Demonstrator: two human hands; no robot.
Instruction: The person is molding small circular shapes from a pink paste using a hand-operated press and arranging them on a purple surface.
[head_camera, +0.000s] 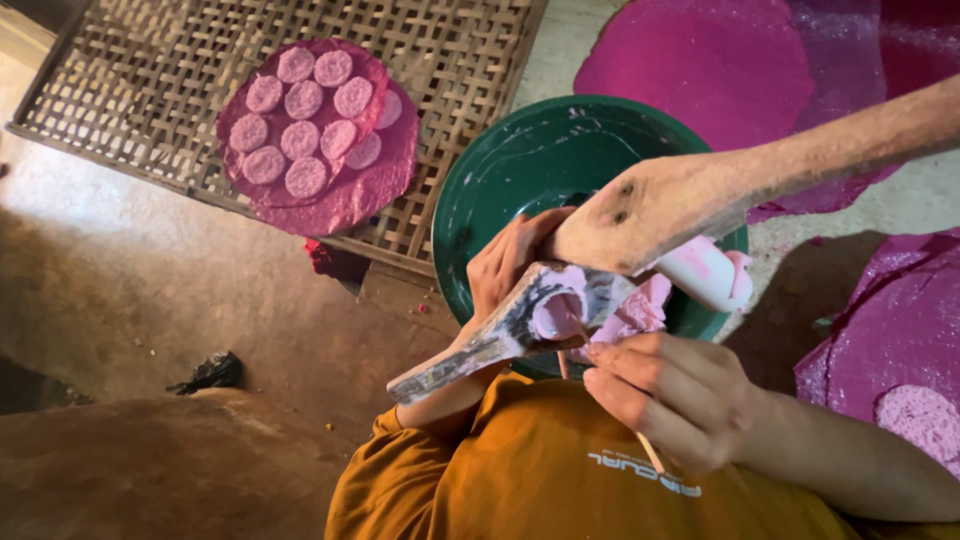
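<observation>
**Pink dough at the wooden press, over the green basin**

Above the green basin (480, 200), both hands work at a wooden press (520, 325). Left hand (505, 265) is closed around the press's lower paddle from the far side, fingers wrapped over its edge. Right hand (670, 400) sits nearer the body, fingers curled and pinched at the lump of pink dough (625, 318) beside the press cup; a thin stick (650, 452) runs under this hand.

Long axis of the paddle runs from lower left up toward the right; the long wooden lever (760, 175) crosses above it, out toward the upper right. Dough lies just ahead of the right fingertips, touching them, so the right hand is the nearer.

Off to the far left, a woven bamboo tray (120, 90) carries a magenta sheet (350, 195) with round pink discs (300, 138). More magenta sheets lie on the floor at right.
</observation>
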